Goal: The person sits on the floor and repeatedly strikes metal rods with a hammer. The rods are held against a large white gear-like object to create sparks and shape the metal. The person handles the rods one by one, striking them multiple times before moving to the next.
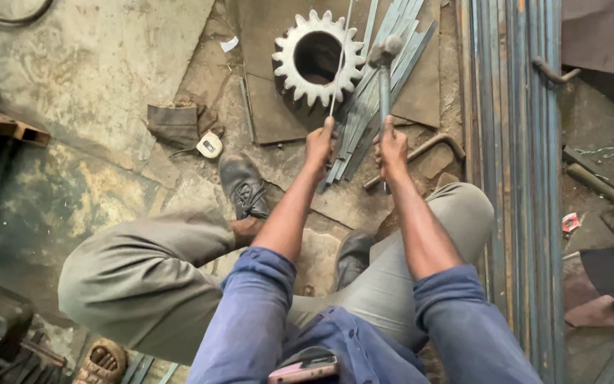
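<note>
Workshop floor of cracked, stained concrete [108, 78], person seated on it, both arms stretched forward. Left hand [319, 146] is pinched closed around the near end of a thin grey metal rod [340, 60], which runs away from it across the large toothed steel gear ring [318, 58] lying just beyond the hands. Right hand [392, 148] is fisted on the handle of a steel-headed hammer [384, 71], head raised above a loose bundle of flat grey metal strips [378, 92] beside the gear; long bluish steel bars [516, 178] lie right of that hand.

Metal wkshop: gear [318, 58], steel strips [385, 71].
</note>
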